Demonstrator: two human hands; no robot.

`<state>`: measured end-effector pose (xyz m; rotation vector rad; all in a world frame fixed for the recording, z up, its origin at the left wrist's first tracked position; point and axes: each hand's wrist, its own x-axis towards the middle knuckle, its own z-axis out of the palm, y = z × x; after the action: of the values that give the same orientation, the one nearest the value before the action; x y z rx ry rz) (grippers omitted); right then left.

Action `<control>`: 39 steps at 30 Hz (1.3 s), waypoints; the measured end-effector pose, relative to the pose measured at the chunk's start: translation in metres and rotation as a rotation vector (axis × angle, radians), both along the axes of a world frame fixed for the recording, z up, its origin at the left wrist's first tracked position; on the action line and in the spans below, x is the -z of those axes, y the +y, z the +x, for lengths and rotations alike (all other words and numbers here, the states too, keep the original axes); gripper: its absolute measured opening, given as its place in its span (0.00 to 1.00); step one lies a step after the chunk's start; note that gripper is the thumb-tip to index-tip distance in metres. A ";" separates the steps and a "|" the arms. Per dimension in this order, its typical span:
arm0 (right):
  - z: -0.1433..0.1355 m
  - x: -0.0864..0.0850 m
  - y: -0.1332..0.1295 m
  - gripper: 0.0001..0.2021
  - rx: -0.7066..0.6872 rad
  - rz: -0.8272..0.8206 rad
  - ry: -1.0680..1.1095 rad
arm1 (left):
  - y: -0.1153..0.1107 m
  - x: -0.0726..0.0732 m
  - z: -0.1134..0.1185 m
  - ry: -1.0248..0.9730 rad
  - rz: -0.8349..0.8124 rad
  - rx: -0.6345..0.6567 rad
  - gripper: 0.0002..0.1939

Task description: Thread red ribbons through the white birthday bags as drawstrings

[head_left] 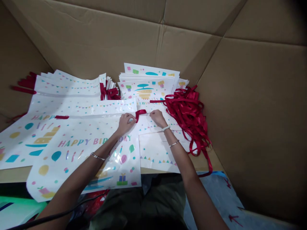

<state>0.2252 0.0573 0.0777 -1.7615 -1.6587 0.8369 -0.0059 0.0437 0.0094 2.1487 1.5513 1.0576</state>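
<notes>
A white printed sheet [90,127] with "HAPPY BIRTHDAY" lettering lies over other sheets, its front edge hanging past the table edge. My left hand [126,124] rests at the sheet's right side, fingers bent and pressed near a short dark red ribbon [140,112]. That ribbon curls at the end of a pale band across the sheet. Just right of it my right hand [157,117] is closed in a pinch on a thin dark rod, whose tip points at the ribbon. Another red ribbon piece [61,117] shows at the band's left end.
A tangled heap of red ribbons [189,111] lies at the right. Stacked printed sheets [148,83] lean at the back, and sheets with red ribbon ends [72,83] lie at the back left. Cardboard walls [107,35] surround the table [213,159]. A dark cable [79,204] crosses the lower left.
</notes>
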 end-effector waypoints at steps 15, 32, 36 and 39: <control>-0.059 0.014 -0.016 0.18 -0.165 0.051 -0.419 | 0.001 0.005 0.006 -0.007 0.010 -0.064 0.05; -0.065 0.013 -0.010 0.05 -0.044 -0.120 0.271 | 0.003 0.009 0.004 -0.087 0.018 -0.049 0.05; -0.055 0.012 -0.016 0.08 -0.050 -0.352 0.555 | 0.003 0.007 0.002 -0.137 0.003 -0.013 0.06; -0.056 0.015 -0.020 0.12 -0.154 -0.409 0.647 | 0.003 0.005 0.002 -0.162 -0.015 -0.014 0.07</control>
<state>0.1693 0.0370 0.0631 -1.3795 -1.2458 1.7018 -0.0042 0.0467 0.0048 1.9907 1.4974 1.1887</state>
